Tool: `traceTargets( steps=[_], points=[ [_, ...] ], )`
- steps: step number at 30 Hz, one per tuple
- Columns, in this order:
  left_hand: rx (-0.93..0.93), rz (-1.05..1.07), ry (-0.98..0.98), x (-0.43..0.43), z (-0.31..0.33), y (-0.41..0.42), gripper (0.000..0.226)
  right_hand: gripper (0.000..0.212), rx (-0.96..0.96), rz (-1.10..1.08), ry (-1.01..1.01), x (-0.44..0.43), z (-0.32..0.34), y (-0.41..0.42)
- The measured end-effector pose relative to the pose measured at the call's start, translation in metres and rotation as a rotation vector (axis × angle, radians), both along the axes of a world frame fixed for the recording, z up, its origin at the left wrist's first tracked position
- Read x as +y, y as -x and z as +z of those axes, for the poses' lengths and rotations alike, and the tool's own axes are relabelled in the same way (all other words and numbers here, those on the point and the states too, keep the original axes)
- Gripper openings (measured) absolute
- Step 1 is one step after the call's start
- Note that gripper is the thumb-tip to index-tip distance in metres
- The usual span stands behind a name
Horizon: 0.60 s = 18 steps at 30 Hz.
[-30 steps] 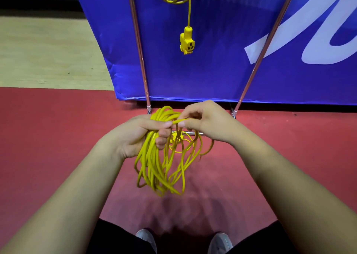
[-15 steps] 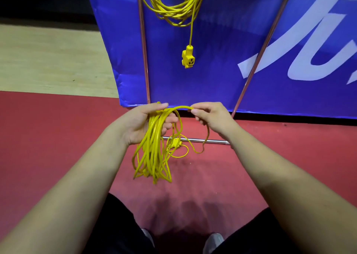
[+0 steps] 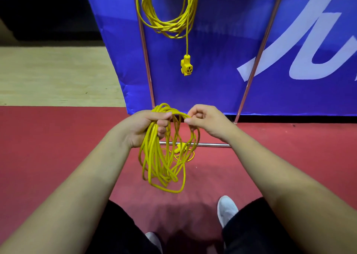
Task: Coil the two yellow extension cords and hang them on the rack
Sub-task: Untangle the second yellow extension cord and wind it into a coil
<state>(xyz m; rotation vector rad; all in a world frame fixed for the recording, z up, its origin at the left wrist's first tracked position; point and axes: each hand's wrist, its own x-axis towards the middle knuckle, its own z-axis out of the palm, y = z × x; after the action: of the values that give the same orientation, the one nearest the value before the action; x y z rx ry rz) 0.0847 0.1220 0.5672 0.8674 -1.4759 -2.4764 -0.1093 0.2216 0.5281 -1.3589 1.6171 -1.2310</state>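
The left hand (image 3: 143, 127) is clutching the yellow coil (image 3: 158, 163); the right hand (image 3: 207, 121), at its three o'clock, is pinching one loop.

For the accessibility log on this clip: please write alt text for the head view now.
The left hand grips a bundle of yellow cord loops while the right hand pinches it at the top. Behind, a second coiled yellow cord hangs at the metal rack before a blue banner, socket dangling.
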Motion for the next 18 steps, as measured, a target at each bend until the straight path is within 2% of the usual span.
traceTargets(
  steps=[4, 7, 9, 13, 15, 18],
  points=[
    [-0.01, 0.086, -0.086, 0.002, 0.002, 0.0, 0.013, 0.012, 0.041, 0.062, -0.117, 0.007, -0.026, 0.022],
    [-0.018, 0.082, -0.152, 0.004, -0.005, 0.0, 0.015, 0.008, 0.055, 0.001, -0.069, 0.002, -0.041, 0.023],
    [-0.029, 0.091, -0.13, 0.004, -0.015, 0.001, 0.011, 0.009, 0.048, -0.066, -0.018, -0.008, -0.047, 0.018],
    [-0.005, 0.06, -0.094, -0.009, -0.049, -0.001, 0.019, 0.007, 0.047, -0.137, 0.038, -0.034, -0.06, 0.013],
    [0.068, 0.069, -0.153, -0.021, -0.068, -0.002, 0.026, 0.008, 0.102, -0.083, -0.014, -0.043, -0.08, 0.02],
    [0.163, 0.15, -0.208, -0.039, -0.09, -0.001, 0.036, 0.025, 0.208, -0.023, -0.201, -0.049, -0.129, 0.035]
  ],
)
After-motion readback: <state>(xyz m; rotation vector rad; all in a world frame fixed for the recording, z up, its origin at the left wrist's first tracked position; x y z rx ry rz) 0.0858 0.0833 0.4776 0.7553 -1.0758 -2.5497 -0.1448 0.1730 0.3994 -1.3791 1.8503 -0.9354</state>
